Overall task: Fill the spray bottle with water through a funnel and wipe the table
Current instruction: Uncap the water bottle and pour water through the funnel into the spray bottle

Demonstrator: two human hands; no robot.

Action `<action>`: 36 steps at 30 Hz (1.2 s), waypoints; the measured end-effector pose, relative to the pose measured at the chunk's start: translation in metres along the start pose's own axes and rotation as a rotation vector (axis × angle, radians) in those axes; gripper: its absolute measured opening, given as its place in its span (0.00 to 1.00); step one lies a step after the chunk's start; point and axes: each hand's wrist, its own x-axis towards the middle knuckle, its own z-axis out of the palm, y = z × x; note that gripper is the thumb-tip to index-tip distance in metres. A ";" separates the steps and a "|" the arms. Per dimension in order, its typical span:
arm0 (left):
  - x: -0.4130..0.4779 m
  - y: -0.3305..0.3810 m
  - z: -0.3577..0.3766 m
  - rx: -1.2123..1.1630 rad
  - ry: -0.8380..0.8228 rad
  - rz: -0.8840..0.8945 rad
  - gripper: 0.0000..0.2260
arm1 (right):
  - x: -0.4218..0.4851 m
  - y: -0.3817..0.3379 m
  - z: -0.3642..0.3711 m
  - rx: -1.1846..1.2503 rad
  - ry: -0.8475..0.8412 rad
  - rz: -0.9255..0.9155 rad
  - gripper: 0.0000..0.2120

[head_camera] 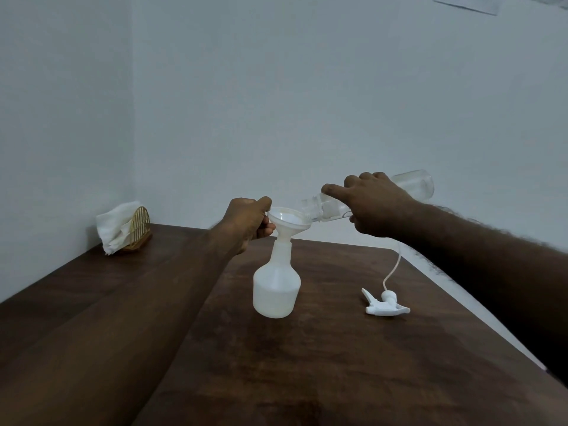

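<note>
- While I am tipping the water bottle [413, 186] at the funnel [287, 221], I am judging that its mouth could be slipping off the rim and spilling water onto the bench [338, 364].
- Pouring too fast could also be backing water up over the funnel, which is sitting in the neck of the spray bottle [276, 290], standing mid-bench.
- My left hand [249, 221] is pinching the funnel's rim with curled fingers, steadying it.
- My right hand [375, 207] is wrapping the water bottle's middle, holding it almost level.
- The trigger head [385, 304] is lying toward the right edge, and the napkins [115, 229] are sitting at the far left corner.
</note>
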 end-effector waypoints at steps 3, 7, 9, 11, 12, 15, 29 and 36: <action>0.000 0.001 0.001 -0.007 -0.003 -0.001 0.05 | 0.001 0.001 0.000 -0.008 0.000 -0.014 0.34; 0.000 0.000 0.001 -0.018 -0.006 -0.005 0.05 | 0.004 0.005 -0.003 -0.057 0.007 -0.072 0.33; -0.001 0.000 0.001 -0.035 -0.013 -0.009 0.05 | 0.007 0.007 -0.007 -0.075 -0.019 -0.107 0.34; -0.002 -0.001 0.001 -0.047 -0.022 -0.009 0.04 | 0.010 0.008 -0.010 -0.072 -0.047 -0.132 0.35; -0.003 -0.001 0.001 -0.051 -0.027 -0.008 0.04 | 0.011 0.008 -0.012 -0.071 -0.052 -0.142 0.35; -0.003 -0.002 0.001 -0.050 -0.029 -0.004 0.06 | 0.013 0.006 -0.018 -0.084 -0.044 -0.162 0.35; -0.003 -0.010 -0.010 -0.014 -0.009 0.005 0.08 | 0.028 0.003 -0.028 -0.214 0.099 -0.201 0.31; -0.005 -0.009 -0.009 -0.015 -0.013 0.006 0.08 | 0.029 0.003 -0.022 -0.148 0.172 -0.170 0.28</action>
